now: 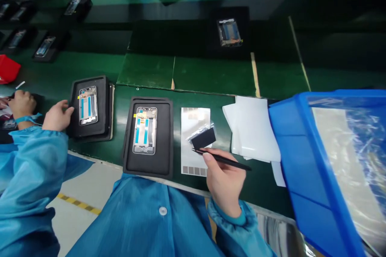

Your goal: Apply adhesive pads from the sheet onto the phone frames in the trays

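My right hand (226, 176) is closed around black tweezers (229, 158). Their tips point left, just below a small black rectangular piece (204, 138) with clear film around it. That piece lies over a white sheet (188, 156) bearing rows of grey squares. At the left edge of a black tray (102, 126), my left hand (57, 116) has its thumb and fingers closed on the rim. A phone frame (88, 105) with blue strips lies in this tray, which is stacked on others. Directly before me, another black tray (164, 136) holds a similar phone frame (145, 131).
White sheets (253, 128) lie right of the work spot, beside a large blue bin (286, 140) with bagged material. Beyond, a dark green surface carries another tray with a phone frame (229, 32). A co-worker's hand (22, 102) and a red bin (9, 69) are at left.
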Available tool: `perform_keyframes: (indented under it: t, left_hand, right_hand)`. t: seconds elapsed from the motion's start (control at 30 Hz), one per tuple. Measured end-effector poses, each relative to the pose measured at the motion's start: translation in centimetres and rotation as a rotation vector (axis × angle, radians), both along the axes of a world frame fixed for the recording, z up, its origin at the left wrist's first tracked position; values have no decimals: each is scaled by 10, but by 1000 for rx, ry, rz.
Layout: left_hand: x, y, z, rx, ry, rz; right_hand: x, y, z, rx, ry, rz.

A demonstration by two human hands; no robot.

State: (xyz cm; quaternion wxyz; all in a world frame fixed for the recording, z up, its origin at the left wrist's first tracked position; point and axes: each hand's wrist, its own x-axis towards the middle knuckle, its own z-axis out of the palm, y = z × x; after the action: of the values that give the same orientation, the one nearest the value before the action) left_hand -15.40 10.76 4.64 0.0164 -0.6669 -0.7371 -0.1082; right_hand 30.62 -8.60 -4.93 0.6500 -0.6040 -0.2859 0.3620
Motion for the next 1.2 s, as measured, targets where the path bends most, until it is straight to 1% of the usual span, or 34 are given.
perform_keyframes:
  t: [0.07, 0.1, 0.13, 0.17, 0.27, 0.3, 0.37, 0.43, 0.5, 0.6, 0.67, 0.77, 0.83, 0.93, 1.07, 1.13, 1.2]
  left_hand:
    - [29, -2, 3, 45, 81, 21]
    - [50, -5, 6, 63, 89, -4]
    - [75, -9, 8, 61, 86, -76]
    - [103, -15, 10, 39, 49, -182]
    - [190, -38, 11, -53, -147, -545]
    - [217, -46, 9, -88, -191, -657]
    - [263, -61, 0, -158, -237, -822]
    - [297, -72, -13, -226, -220, -891]
    - [321, -79, -26, -271, -148, -878]
    - [342, -83, -39, -297, -34, -807]
    - [352, -81, -42, -267, -4, -765]
    - [368, -74, -45, -194, -11, -732]
    - [379, -68, -46, -210, -28, -748]
    - [387, -60, -49, -299, -84, -801]
    - [381, -59, -43, -327, -213, -851]
    - [376, -62, -37, -332, -250, -896]
    - [372, -67, -29, -352, -240, -949]
  right_hand:
    - [11, -3, -2, -25, -24, -66]
    - [15, -4, -2, -33, -30, -94]
    - [18, -4, -2, -38, -32, -118]
    - [21, -5, -1, -38, -31, -135]
    - [28, -6, 1, -37, -17, -150]
    - [29, -7, 2, -37, -12, -148]
    - [32, -9, 3, -37, -5, -141]
    - [35, -12, 3, -30, -1, -138]
    - [37, -16, 4, -20, 8, -141]
    - [40, -19, 5, -10, 28, -139]
    - [41, -20, 6, -11, 37, -129]
    - [43, -19, 7, -9, 41, -114]
    - [45, -17, 8, -6, 34, -108]
    - [49, -14, 12, 10, 17, -114]
    - [54, -8, 20, 56, -36, -118]
    - [57, -4, 24, 98, -77, -114]
    - [59, 0, 28, 136, -117, -96]
